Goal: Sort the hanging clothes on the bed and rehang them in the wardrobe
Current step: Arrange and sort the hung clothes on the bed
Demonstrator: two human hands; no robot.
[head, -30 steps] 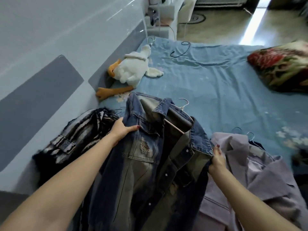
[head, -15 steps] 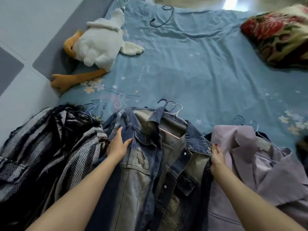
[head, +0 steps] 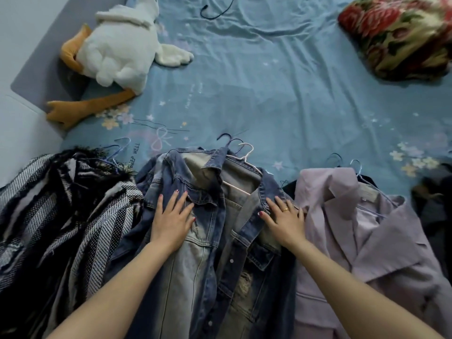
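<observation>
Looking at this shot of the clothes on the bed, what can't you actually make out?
- Head view: the dark garment is covered by the denim jacket and lilac shirt.
- The striped garment and both jackets run off the bottom edge.
- The black hanger is cut by the top edge.
- A dark item at the right edge is too shadowed to identify.
- The wardrobe is out of frame.

Blue bed (head: 281,94): plush duck (head: 117,47), floral pillow (head: 401,33), denim jacket (head: 195,253), lilac shirt (head: 367,228), striped knit (head: 61,216).
</observation>
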